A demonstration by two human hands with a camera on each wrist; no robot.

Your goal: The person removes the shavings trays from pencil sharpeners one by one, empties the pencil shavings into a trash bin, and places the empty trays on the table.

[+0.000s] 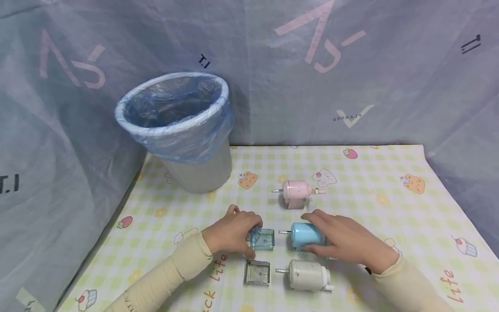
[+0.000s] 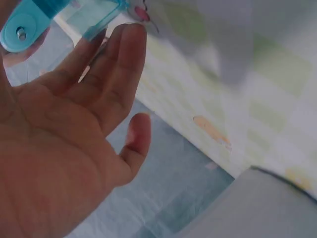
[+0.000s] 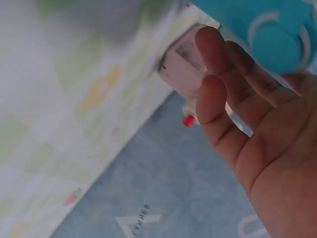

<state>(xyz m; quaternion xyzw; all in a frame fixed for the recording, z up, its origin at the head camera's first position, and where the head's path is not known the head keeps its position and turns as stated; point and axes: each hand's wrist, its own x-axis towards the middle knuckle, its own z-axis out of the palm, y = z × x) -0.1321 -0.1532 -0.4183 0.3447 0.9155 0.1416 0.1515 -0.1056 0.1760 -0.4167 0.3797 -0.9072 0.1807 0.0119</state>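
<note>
In the head view my left hand [image 1: 235, 232] holds a clear teal drawer [image 1: 264, 239] between thumb and fingers. To its right, my right hand [image 1: 337, 236] grips a light-blue pencil sharpener [image 1: 306, 234] by its body, with a metal rod sticking out toward the drawer. Drawer and sharpener stand apart. The left wrist view has the drawer [image 2: 89, 19] at the fingertips. A round blue end of the sharpener [image 3: 277, 47] appears in the right wrist view. Nearer me lie a grey-white sharpener [image 1: 308, 276] and a clear grey drawer [image 1: 257, 274].
Beyond the hands stands a pink sharpener [image 1: 296, 191] with its drawer beneath it. A bin [image 1: 199, 173] lined with a blue bag stands at the back left. A checked cloth [image 1: 374, 186] covers the table, and grey-blue curtains [image 1: 273, 86] hang behind it.
</note>
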